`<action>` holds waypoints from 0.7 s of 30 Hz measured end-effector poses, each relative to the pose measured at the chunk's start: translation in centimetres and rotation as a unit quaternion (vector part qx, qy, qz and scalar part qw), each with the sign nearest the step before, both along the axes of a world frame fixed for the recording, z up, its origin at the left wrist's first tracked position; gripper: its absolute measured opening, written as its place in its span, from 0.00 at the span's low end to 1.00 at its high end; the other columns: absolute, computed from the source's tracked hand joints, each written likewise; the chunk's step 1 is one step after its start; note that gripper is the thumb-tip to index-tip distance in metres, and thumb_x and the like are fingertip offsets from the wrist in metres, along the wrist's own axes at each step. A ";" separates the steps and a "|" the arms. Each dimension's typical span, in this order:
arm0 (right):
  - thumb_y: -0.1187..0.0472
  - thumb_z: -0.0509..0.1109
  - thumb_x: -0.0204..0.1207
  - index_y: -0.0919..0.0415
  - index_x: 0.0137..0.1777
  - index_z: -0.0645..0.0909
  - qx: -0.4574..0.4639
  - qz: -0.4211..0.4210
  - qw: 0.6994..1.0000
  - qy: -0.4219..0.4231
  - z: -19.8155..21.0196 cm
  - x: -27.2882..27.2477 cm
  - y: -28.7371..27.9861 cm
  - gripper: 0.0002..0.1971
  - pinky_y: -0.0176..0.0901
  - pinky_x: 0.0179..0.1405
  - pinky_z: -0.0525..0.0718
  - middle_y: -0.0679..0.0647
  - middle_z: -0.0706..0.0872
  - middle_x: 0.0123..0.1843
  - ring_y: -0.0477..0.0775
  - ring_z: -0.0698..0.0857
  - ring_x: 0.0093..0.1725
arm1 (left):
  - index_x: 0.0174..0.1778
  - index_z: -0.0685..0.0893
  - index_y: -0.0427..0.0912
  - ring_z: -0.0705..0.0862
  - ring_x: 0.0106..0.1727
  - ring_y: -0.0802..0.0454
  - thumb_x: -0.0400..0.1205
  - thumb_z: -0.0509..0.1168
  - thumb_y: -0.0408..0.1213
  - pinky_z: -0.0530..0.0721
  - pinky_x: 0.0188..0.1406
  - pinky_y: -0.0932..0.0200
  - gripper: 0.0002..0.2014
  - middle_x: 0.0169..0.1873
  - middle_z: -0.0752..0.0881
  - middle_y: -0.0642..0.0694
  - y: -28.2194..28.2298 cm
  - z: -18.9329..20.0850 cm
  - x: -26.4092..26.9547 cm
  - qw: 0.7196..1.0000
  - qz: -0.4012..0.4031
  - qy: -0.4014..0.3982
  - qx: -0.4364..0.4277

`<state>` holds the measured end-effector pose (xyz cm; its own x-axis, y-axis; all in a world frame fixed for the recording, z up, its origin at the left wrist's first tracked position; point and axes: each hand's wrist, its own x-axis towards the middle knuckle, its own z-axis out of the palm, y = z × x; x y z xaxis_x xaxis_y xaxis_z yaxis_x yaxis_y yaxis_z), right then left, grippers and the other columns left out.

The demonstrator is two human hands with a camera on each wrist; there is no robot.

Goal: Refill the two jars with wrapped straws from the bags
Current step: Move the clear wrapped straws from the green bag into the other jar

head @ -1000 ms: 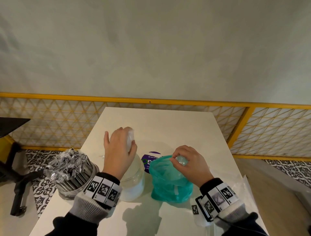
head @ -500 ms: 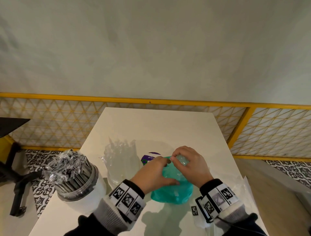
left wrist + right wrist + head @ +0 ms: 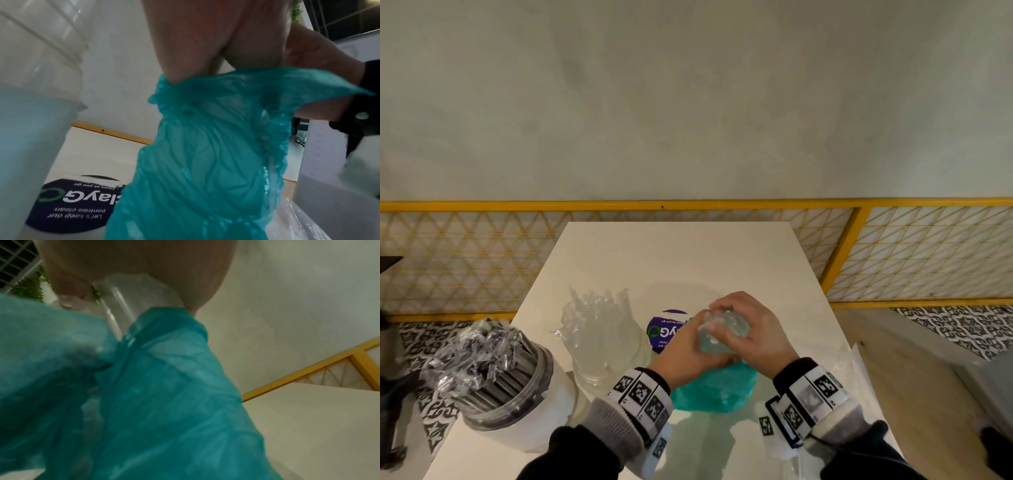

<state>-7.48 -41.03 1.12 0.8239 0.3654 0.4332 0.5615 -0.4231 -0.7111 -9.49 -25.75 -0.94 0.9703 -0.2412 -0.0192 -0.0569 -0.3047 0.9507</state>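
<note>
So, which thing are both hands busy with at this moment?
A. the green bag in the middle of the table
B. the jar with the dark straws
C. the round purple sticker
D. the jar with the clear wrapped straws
A: in the head view the left hand and the right hand meet at the top of the green bag, while both jars stand untouched to their left.

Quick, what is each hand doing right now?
Left hand: holding the teal bag near its top.
Right hand: fingers curled round a bundle of clear wrapped straws sticking out of the bag.
</note>
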 end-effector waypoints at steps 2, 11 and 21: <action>0.41 0.74 0.67 0.48 0.55 0.82 -0.022 -0.007 1.000 0.003 -0.1 -0.1 -0.3 0.20 0.27 0.54 0.77 0.41 0.84 0.50 0.36 0.82 0.51 | 0.61 0.78 0.50 0.84 0.57 0.61 0.59 0.81 0.48 0.82 0.59 0.60 0.34 0.54 0.86 0.54 0.3 -0.2 0.2 1.000 0.016 0.009 -0.019; 0.39 0.69 0.68 0.49 0.50 0.85 -0.013 -0.023 1.000 0.016 -0.4 0.5 -0.4 0.18 0.31 0.48 0.81 0.43 0.87 0.43 0.40 0.84 0.44 | 0.49 0.85 0.44 0.88 0.46 0.56 0.65 0.81 0.34 0.85 0.45 0.62 0.18 0.42 0.89 0.52 1.1 -0.3 0.3 0.995 0.070 0.018 -0.068; 0.41 0.68 0.71 0.52 0.41 0.84 -0.046 -0.019 0.998 -0.026 -0.6 1.2 0.1 0.15 0.39 0.41 0.82 0.41 0.84 0.37 0.42 0.83 0.39 | 0.45 0.85 0.41 0.86 0.37 0.62 0.72 0.75 0.28 0.82 0.37 0.68 0.09 0.36 0.88 0.52 1.7 1.1 -0.7 0.982 0.143 -0.002 -0.124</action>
<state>-6.26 -40.95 0.47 0.8156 0.3740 0.4416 0.5785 -0.5068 -0.6392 -10.20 -24.06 0.14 0.9989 0.0450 0.0098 -0.0067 -0.0680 0.9977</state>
